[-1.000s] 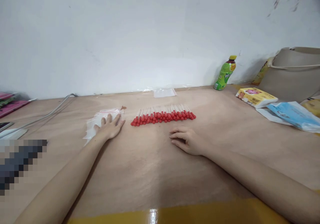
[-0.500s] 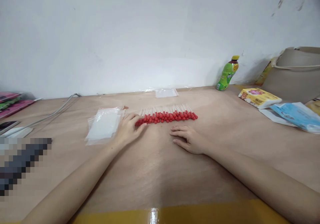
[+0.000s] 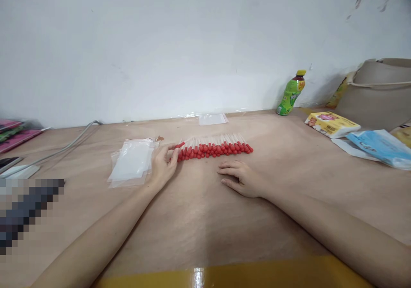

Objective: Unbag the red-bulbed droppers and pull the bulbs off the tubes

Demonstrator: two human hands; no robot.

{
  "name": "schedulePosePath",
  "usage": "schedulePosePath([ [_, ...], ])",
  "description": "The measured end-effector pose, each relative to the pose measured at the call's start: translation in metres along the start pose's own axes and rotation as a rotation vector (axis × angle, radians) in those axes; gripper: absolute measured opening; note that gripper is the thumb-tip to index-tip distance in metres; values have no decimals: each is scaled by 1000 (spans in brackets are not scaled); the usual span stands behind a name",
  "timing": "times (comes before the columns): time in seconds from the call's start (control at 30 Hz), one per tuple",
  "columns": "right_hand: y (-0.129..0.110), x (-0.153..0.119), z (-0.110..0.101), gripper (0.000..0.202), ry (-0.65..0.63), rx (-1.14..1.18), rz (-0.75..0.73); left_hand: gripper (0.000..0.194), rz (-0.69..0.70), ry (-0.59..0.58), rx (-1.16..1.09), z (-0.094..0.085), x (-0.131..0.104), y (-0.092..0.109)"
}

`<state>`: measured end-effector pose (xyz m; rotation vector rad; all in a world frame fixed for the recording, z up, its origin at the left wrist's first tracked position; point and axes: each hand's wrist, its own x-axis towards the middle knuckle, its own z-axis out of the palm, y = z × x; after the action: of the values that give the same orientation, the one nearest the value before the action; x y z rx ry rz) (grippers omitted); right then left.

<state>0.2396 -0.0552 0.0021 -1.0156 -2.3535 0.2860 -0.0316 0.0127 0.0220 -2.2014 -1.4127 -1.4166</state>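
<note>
A row of thin pale sticks with red bulb-shaped ends [image 3: 218,149] lies across the middle of the table, red ends toward me. At the row's left end, my left hand [image 3: 164,161] is closed, thumb against fingers, on a red-tipped stick [image 3: 180,145] raised slightly above the others; most of that stick is hidden. My right hand [image 3: 242,178] rests on the table in front of the row, fingers loosely stretched and apart, with nothing in it. Just left of my left hand is a stack of clear plastic bags [image 3: 131,160].
Another clear bag [image 3: 212,119] lies near the wall. To the right stand a green drink bottle [image 3: 291,93] and a beige bin [image 3: 375,95], with a yellow tissue pack [image 3: 332,124] and a blue packet [image 3: 382,146] before them. A grey cable [image 3: 73,142] crosses the left side.
My left hand has drawn its thumb and fingers together on a red-tipped stick at the row's left end. My right hand stays in place.
</note>
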Motion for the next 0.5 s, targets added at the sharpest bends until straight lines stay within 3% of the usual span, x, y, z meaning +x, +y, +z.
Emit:
schedulePosePath([
  [0.1, -1, -1, 0, 33, 42, 17, -1, 18, -26, 98, -62, -7, -8, 7],
  [0.17, -1, -1, 0, 40, 128, 20, 15, 18, -13, 61, -117, -14, -17, 13],
  [0.33, 3, 1, -2, 57, 384, -102, 31, 18, 121, -280, -370, -24, -33, 26],
  [0.4, 5, 2, -2, 56, 351, -136, -24, 17, 197, -408, -458, -23, -33, 29],
  [0.5, 6, 5, 0, 42, 233, -138, -128, 18, 246, -476, -508, -18, -29, 29],
])
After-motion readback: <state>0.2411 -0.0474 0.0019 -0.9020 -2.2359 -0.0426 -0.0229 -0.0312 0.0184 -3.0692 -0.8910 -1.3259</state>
